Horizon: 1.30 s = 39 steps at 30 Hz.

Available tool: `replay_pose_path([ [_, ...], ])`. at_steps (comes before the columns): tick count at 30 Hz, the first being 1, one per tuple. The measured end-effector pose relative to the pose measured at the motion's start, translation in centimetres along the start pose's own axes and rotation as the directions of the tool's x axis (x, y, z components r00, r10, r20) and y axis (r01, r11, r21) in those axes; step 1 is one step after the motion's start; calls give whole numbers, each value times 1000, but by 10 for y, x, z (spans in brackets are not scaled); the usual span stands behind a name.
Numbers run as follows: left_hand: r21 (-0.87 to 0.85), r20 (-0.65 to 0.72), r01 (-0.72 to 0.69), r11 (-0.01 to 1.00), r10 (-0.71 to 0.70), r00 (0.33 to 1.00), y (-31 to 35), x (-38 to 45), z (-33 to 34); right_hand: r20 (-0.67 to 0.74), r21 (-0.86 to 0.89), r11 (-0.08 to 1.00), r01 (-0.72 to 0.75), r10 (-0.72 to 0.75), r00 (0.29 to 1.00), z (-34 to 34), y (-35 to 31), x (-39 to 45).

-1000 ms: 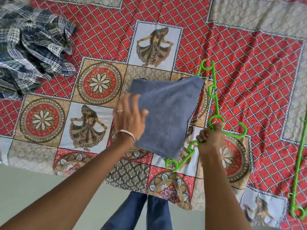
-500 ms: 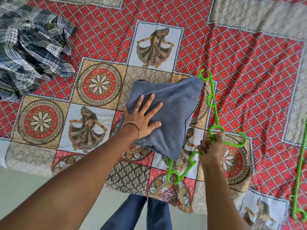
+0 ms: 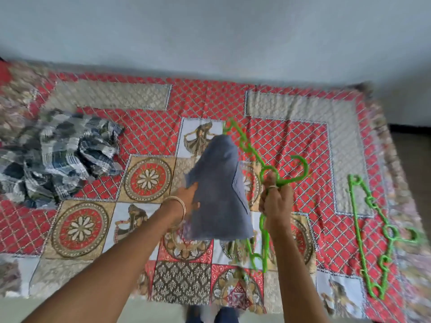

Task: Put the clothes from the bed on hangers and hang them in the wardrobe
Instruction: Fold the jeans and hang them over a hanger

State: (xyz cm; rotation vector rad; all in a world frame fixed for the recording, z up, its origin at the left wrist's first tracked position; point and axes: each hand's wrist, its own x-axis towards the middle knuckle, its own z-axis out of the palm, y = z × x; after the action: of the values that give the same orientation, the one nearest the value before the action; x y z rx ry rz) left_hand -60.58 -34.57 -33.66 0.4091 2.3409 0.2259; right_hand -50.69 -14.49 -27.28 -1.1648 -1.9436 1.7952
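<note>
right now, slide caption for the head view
Right hand holds a green hanger draped with blue cloth; left hand touches it.

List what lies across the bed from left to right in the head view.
Checked clothes pile → left hand → blue cloth → right hand gripping a green hanger → spare green hanger lying on the bedspread.
</note>
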Motion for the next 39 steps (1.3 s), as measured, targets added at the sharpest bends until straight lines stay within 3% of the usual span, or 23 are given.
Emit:
replay_pose_path([
  [3,-48,-345,-119,992,95,934,31,-35,-57,62,-220,962,164,-154,986,-12,-49,-8],
  [6,-162,-607,-325,932,165,777,82,-77,-117,126,-320,903,288,-261,957,-38,-112,-29],
  [9,-11,-740,-573,820,379,557,146,-122,-170,94,-365,880,305,-291,952,-90,-159,-42],
  [11,153,-732,-654,741,529,428,190,-145,-196,50,-363,887,286,-288,956,-127,-195,-55],
  [14,353,-637,-764,540,737,226,268,-199,-221,-42,-298,894,334,-362,931,-201,-255,-96],
  [19,418,-549,-868,267,835,-8,375,-296,-232,-168,-253,859,445,-492,854,-312,-315,-192],
  [20,385,-534,-906,173,843,-66,406,-329,-227,-214,-227,843,488,-532,819,-346,-322,-226],
  [23,253,-543,-967,28,831,-118,462,-410,-207,-271,-167,827,537,-562,781,-413,-328,-309],
  [26,174,-552,-977,-120,810,-198,508,-508,-158,-389,-277,807,521,-591,707,-486,-310,-403],
  [30,79,-546,-974,-211,808,-220,544,-614,-83,-585,-365,821,438,-569,578,-562,-264,-540],
  [33,17,-514,-952,-307,814,-272,564,-695,-22,-678,-526,836,157,-524,515,-617,-218,-637],
  [37,-57,-470,-907,-418,812,-345,579,-803,58,-780,-484,873,-65,-397,483,-663,-179,-757],
  [39,-125,-440,-878,-462,819,-368,589,-851,95,-847,-464,867,-184,-372,380,-677,-166,-813],
])
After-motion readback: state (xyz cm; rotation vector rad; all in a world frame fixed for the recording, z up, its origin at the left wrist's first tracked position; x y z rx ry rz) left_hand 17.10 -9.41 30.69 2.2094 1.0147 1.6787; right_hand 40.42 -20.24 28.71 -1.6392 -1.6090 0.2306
